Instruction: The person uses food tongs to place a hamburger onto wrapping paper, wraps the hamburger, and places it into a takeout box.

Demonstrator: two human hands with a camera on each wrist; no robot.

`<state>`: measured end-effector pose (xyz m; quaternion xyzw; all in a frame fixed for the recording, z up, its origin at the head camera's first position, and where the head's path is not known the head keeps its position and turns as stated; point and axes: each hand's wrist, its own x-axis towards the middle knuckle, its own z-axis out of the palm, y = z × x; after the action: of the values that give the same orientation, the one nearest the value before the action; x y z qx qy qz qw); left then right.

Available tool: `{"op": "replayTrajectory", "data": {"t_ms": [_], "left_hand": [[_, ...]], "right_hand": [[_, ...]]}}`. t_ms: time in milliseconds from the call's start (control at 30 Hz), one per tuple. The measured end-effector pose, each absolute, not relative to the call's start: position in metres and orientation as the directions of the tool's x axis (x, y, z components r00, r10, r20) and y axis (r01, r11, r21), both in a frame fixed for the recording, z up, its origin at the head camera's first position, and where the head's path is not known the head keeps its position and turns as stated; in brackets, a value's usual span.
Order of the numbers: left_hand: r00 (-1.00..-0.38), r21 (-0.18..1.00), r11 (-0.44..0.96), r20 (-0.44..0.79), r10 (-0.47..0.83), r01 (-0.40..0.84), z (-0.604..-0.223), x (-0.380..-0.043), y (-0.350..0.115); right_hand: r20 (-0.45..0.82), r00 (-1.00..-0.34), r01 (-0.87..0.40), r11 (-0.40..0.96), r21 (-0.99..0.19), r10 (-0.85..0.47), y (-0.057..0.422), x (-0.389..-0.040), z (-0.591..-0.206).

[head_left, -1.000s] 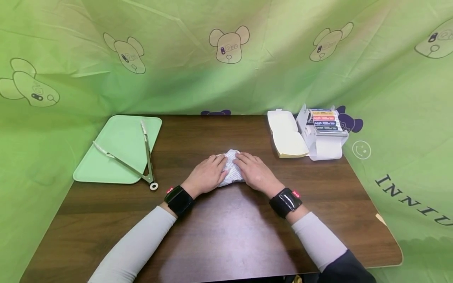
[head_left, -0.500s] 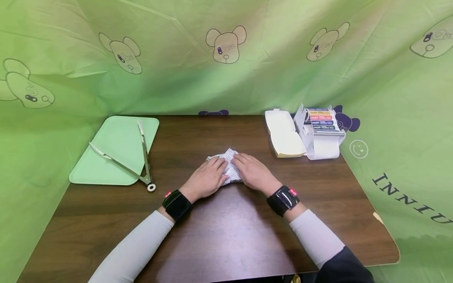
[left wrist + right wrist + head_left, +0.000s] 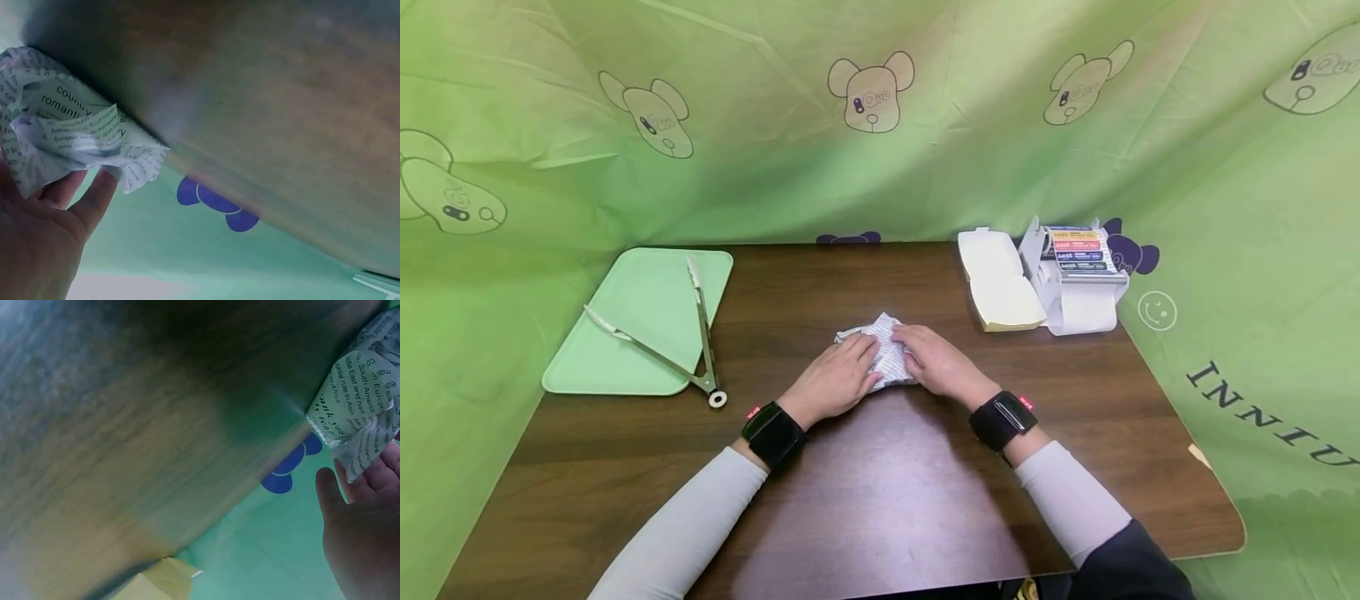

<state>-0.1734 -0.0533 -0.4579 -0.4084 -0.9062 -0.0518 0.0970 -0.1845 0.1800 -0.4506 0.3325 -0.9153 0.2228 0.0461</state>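
Observation:
In the middle of the table lies a folded bundle of newsprint-patterned wrapping paper (image 3: 887, 350); whatever it wraps is hidden. My left hand (image 3: 835, 375) rests on its left side, fingers laid over the top and thumb at the near edge. From the right, my right hand (image 3: 943, 362) touches the bundle with its fingers. Close up in the left wrist view, the crumpled paper (image 3: 69, 125) shows loose folded corners against the fingers. A pointed flap of the paper (image 3: 356, 406) shows in the right wrist view, with the right thumb (image 3: 329, 487) apart from it.
At the left, metal tongs (image 3: 703, 342) lie spread across a green tray (image 3: 647, 292). An open white takeaway box (image 3: 1003, 287) stands at the back right, beside a dispenser (image 3: 1078, 267) with rolls or boxes of labels. A green curtain (image 3: 760, 167) hangs behind the table.
My right thumb has shifted on the paper and the right hand sits slightly farther to the right of it. A left corner of the bundle has come into sight beyond my left fingers.

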Motion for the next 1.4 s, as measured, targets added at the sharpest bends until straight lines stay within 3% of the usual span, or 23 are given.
{"op": "replayTrajectory", "data": {"t_ms": [267,433,633,733,867,1133,1267,1400], "left_hand": [[-0.670,0.093,0.666,0.171,0.722,0.740,-0.458,-0.175,-0.053],[-0.674,0.097,0.668,0.172,0.719,0.737,-0.458,-0.176,-0.053],[-0.697,0.100,0.691,0.148,0.702,0.716,-0.457,-0.178,-0.054],[-0.703,0.098,0.697,0.138,0.698,0.711,-0.456,-0.178,-0.055],[-0.705,0.099,0.698,0.132,0.697,0.709,-0.456,-0.177,-0.056],[-0.697,0.106,0.689,0.141,0.703,0.717,-0.456,-0.176,-0.057],[-0.694,0.111,0.685,0.143,0.706,0.720,-0.456,-0.175,-0.056],[-0.688,0.120,0.678,0.147,0.710,0.725,-0.456,-0.175,-0.054]], "right_hand": [[0.243,-0.784,-0.615,0.661,-0.430,-0.572,0.186,-0.183,-0.454],[0.231,-0.832,-0.550,0.698,-0.459,-0.504,0.197,-0.180,-0.450],[0.318,-0.890,-0.449,0.746,-0.493,-0.325,0.236,-0.182,-0.443],[0.394,-0.899,-0.394,0.750,-0.531,-0.193,0.263,-0.183,-0.438],[0.400,-0.917,-0.268,0.747,-0.608,-0.003,0.301,-0.184,-0.432],[0.330,-0.887,0.034,0.757,-0.652,0.324,0.367,-0.188,-0.431],[0.181,-0.856,0.229,0.669,-0.707,0.485,0.399,-0.189,-0.432],[0.004,-0.825,0.376,0.554,-0.743,0.565,0.426,-0.188,-0.433]]}}
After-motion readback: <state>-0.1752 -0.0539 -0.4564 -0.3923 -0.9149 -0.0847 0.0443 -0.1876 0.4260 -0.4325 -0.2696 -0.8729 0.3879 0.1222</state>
